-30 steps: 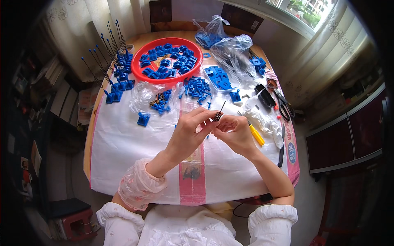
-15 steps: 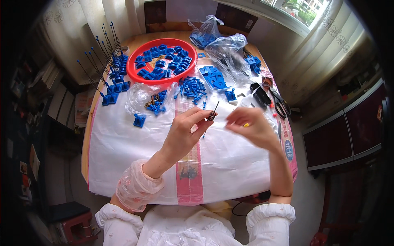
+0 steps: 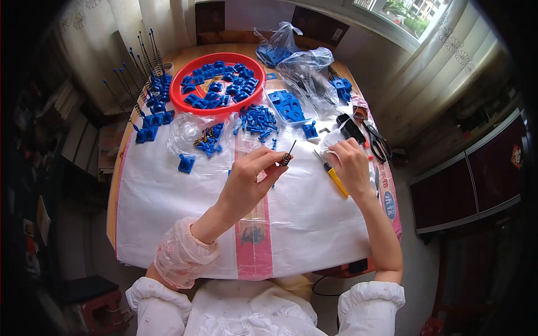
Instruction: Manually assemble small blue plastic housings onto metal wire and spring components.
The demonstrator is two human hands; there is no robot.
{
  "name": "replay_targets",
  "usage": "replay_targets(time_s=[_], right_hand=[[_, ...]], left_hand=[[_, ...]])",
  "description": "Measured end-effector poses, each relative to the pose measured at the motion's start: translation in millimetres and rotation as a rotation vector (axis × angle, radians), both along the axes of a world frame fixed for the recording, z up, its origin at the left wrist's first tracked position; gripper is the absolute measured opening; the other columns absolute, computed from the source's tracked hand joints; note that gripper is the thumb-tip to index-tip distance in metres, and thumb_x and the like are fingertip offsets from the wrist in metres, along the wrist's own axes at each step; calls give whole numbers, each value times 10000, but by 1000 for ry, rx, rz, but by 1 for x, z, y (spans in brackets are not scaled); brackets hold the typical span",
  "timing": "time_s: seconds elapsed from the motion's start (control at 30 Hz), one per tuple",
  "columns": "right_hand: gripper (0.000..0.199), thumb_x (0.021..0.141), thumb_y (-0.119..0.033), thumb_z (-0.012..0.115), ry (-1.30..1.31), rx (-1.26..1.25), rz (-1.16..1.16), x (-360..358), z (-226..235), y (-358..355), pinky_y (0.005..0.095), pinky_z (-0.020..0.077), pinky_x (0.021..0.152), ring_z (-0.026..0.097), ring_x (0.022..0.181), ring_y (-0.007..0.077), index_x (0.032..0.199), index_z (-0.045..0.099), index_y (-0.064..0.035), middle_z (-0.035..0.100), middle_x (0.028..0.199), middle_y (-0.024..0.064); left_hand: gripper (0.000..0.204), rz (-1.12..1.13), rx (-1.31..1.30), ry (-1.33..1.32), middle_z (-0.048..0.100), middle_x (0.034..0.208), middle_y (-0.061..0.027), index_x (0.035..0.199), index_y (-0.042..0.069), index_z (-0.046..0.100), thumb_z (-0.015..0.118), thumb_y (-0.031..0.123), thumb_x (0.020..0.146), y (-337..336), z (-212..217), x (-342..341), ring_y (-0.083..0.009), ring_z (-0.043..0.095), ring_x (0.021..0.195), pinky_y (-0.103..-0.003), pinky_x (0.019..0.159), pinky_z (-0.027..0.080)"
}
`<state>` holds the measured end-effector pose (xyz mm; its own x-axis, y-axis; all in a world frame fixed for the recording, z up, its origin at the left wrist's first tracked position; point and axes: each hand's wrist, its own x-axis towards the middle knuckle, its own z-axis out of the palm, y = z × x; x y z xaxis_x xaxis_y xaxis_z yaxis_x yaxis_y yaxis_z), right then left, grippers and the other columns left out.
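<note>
My left hand (image 3: 244, 180) is closed, pinching a small black coil spring (image 3: 285, 160) with a thin dark rod standing up out of it, above the middle of the table. My right hand (image 3: 353, 168) is at the right, its fingers bent down at a white plastic bag or container (image 3: 332, 139); whatever lies between the fingertips is hidden. Just left of that hand lies a screwdriver (image 3: 338, 182) with a yellow and black handle. Loose blue plastic pins (image 3: 259, 120) form a pile beyond my left hand. A single blue piece (image 3: 186, 163) stands to its left.
A red round tray (image 3: 175, 101) holds several blue parts. Assembled blue pieces with springs and rods (image 3: 147, 133) stand at the left. A clear box (image 3: 292, 106) contains flat blue parts. Scissors (image 3: 381, 147) and a black case (image 3: 350, 129) lie at the right edge.
My right hand has moved right, away from the spring, to the white plastic, and the screwdriver now shows beside it. My left hand still holds the spring in nearly the same place.
</note>
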<state>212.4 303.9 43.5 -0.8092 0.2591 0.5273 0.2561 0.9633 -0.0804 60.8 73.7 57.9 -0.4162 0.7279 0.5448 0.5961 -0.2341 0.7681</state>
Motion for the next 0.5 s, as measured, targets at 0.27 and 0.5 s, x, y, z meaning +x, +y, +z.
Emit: replay_targets(time_s=[0.27,0.5], right_hand=[[91,747,-66,709,-83,-11,25,-8,-18,11,382,450,781,573,891,250,824,664,-48,635,841,65],[111,741,-9,680,87,-138,124,-11,30,-26,396,462,744,580,849,277,824,608,-19,597,826,100]], left_hand=[[254,8,5,-5,662,884,-73,1082,19,698,699,-24,832,-1,0,-2,-118,619,681,-259,640,498],[249,27,20,14,661,884,-78,1076,22,699,702,-21,830,-2,-3,-3,-130,621,673,-267,627,498]])
